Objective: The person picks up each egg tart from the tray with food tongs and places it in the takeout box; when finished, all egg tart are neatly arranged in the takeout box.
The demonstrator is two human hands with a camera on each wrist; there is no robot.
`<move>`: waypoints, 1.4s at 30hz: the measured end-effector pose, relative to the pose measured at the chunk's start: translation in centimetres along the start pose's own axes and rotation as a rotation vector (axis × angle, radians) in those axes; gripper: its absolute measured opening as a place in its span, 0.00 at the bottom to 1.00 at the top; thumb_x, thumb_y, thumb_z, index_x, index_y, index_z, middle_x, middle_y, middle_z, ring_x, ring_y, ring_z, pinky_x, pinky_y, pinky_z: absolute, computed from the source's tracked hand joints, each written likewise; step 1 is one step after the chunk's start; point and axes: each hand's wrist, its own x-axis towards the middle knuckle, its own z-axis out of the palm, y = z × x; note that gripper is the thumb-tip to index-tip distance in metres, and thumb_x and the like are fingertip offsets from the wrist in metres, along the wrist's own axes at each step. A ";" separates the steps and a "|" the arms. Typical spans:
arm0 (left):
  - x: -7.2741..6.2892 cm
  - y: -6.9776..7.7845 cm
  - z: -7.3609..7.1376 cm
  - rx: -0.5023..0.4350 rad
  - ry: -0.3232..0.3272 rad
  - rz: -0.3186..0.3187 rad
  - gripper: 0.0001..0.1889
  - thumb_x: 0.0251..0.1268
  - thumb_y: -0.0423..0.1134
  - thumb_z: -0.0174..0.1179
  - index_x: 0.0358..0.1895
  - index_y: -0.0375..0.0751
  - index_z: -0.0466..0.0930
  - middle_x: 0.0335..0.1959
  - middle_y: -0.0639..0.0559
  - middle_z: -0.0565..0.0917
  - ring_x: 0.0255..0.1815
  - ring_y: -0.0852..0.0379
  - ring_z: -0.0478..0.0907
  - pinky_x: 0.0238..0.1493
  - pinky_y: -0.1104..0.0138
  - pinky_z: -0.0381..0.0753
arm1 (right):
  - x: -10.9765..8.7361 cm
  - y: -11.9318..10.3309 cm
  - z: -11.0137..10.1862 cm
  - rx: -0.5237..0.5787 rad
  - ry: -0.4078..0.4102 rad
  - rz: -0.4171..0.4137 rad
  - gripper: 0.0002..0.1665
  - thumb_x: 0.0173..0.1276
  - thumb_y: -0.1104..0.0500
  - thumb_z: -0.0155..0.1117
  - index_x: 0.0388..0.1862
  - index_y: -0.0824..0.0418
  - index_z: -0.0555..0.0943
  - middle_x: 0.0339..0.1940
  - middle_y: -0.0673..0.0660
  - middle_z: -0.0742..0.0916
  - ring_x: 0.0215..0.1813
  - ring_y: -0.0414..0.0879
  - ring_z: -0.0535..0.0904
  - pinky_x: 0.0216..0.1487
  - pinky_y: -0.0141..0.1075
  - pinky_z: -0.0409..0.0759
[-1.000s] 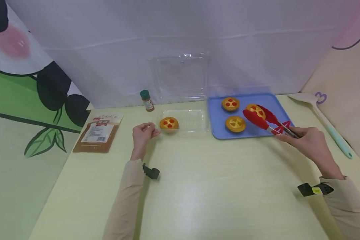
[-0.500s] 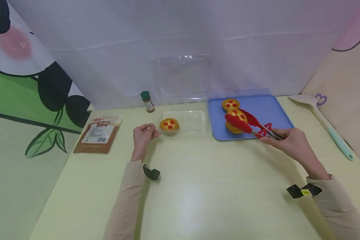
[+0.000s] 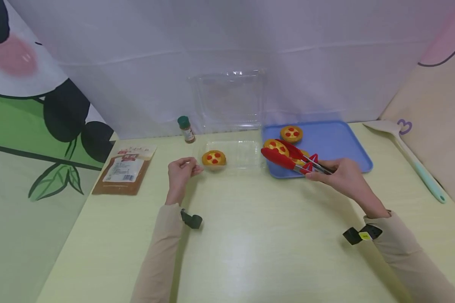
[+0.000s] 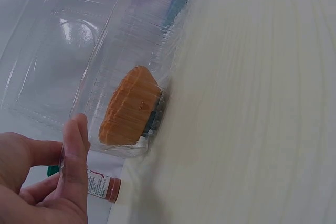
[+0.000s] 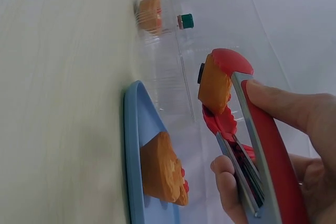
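My left hand pinches the left edge of a clear hinged plastic container, whose lid stands raised at the back. One egg tart with red topping sits at the container's left end. In my right hand I grip red-tipped metal tongs. Between their tips another egg tart is held in the air, above the blue tray's left edge and close to the container. Two tarts rest on the blue tray: a red-topped tart at the back, and one partly hidden behind the tongs.
A small green-capped spice jar stands behind the container's left corner. Farther left lies a brown packet with a white label. At the right, a spatula with a mint handle lies beside the tray. A white cloth hangs behind the table.
My right hand has carried the tongs and their tart leftward across the tray to its left edge. The left hand has stayed in place at the container.
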 end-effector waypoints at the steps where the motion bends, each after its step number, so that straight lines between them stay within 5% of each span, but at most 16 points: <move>1: 0.0 0.0 0.0 -0.001 -0.002 0.000 0.17 0.71 0.31 0.57 0.57 0.24 0.74 0.24 0.52 0.81 0.22 0.64 0.83 0.34 0.74 0.87 | 0.2 -0.2 0.1 -0.004 -0.003 -0.001 0.43 0.58 0.39 0.72 0.62 0.67 0.77 0.53 0.68 0.84 0.44 0.51 0.73 0.22 0.33 0.70; 9: -0.3 0.2 0.1 0.032 -0.001 -0.011 0.17 0.71 0.33 0.57 0.58 0.27 0.75 0.30 0.48 0.82 0.24 0.65 0.83 0.36 0.73 0.87 | 1.7 -1.7 1.3 -0.013 -0.019 -0.032 0.42 0.55 0.37 0.74 0.59 0.65 0.80 0.33 0.58 0.88 0.26 0.47 0.68 0.18 0.32 0.61; 12: -0.2 0.1 0.1 0.038 -0.003 -0.019 0.18 0.72 0.33 0.56 0.59 0.27 0.74 0.31 0.47 0.82 0.24 0.65 0.83 0.37 0.73 0.87 | 2.3 -2.1 1.8 -0.023 -0.021 -0.040 0.41 0.55 0.37 0.74 0.57 0.66 0.81 0.18 0.50 0.79 0.24 0.46 0.65 0.18 0.31 0.58; 14: -0.2 0.1 0.1 0.036 -0.003 -0.023 0.17 0.72 0.33 0.56 0.59 0.27 0.74 0.31 0.48 0.82 0.24 0.65 0.83 0.37 0.73 0.87 | 2.7 -2.4 2.1 -0.035 -0.023 -0.042 0.36 0.55 0.37 0.74 0.45 0.68 0.86 0.13 0.47 0.69 0.22 0.45 0.63 0.17 0.31 0.55; 18: -0.2 0.0 0.1 0.032 -0.001 -0.028 0.17 0.71 0.33 0.56 0.59 0.27 0.75 0.28 0.51 0.81 0.24 0.65 0.83 0.36 0.74 0.87 | 3.5 -3.0 2.7 -0.039 -0.029 -0.068 0.27 0.55 0.38 0.74 0.27 0.63 0.83 0.13 0.46 0.59 0.19 0.43 0.58 0.18 0.31 0.51; 25: -0.1 -0.1 0.0 0.011 -0.009 -0.010 0.18 0.71 0.31 0.56 0.59 0.24 0.73 0.25 0.52 0.81 0.23 0.65 0.83 0.35 0.74 0.87 | 5.0 -4.3 3.3 -0.015 -0.081 -0.079 0.28 0.57 0.41 0.74 0.39 0.65 0.87 0.10 0.45 0.60 0.16 0.42 0.55 0.17 0.31 0.51; 30: -0.2 -0.1 0.0 0.015 -0.005 -0.015 0.17 0.71 0.32 0.56 0.58 0.25 0.74 0.25 0.52 0.82 0.23 0.65 0.83 0.35 0.74 0.87 | 6.1 -4.9 4.0 -0.022 -0.094 -0.070 0.28 0.56 0.42 0.75 0.38 0.67 0.87 0.09 0.45 0.60 0.16 0.42 0.53 0.17 0.30 0.49; 32: -0.2 -0.1 0.0 0.016 -0.005 -0.015 0.17 0.71 0.32 0.56 0.58 0.25 0.74 0.25 0.51 0.82 0.23 0.65 0.83 0.35 0.74 0.87 | 6.5 -5.1 4.3 -0.039 -0.091 -0.074 0.27 0.56 0.41 0.74 0.26 0.65 0.83 0.09 0.45 0.61 0.16 0.41 0.51 0.18 0.30 0.48; 37: -0.3 -0.1 0.0 0.035 0.003 -0.007 0.16 0.71 0.32 0.56 0.57 0.26 0.75 0.26 0.51 0.82 0.23 0.65 0.83 0.34 0.74 0.87 | 7.1 -5.8 5.0 -0.065 -0.090 -0.101 0.30 0.55 0.39 0.74 0.14 0.57 0.70 0.11 0.46 0.57 0.17 0.41 0.47 0.18 0.31 0.46; 40: -0.4 0.0 0.0 0.033 0.004 -0.003 0.16 0.71 0.32 0.56 0.57 0.26 0.75 0.26 0.51 0.82 0.23 0.65 0.83 0.35 0.74 0.87 | 7.4 -6.5 5.3 -0.054 -0.098 -0.098 0.29 0.56 0.41 0.75 0.14 0.59 0.72 0.11 0.45 0.58 0.16 0.41 0.47 0.17 0.30 0.47; 42: -0.4 0.1 0.0 0.029 -0.001 -0.001 0.17 0.71 0.32 0.56 0.58 0.25 0.75 0.26 0.51 0.82 0.23 0.65 0.83 0.35 0.74 0.87 | 7.7 -6.9 5.5 -0.048 -0.099 -0.084 0.25 0.55 0.42 0.75 0.23 0.63 0.82 0.10 0.46 0.60 0.15 0.41 0.47 0.16 0.30 0.47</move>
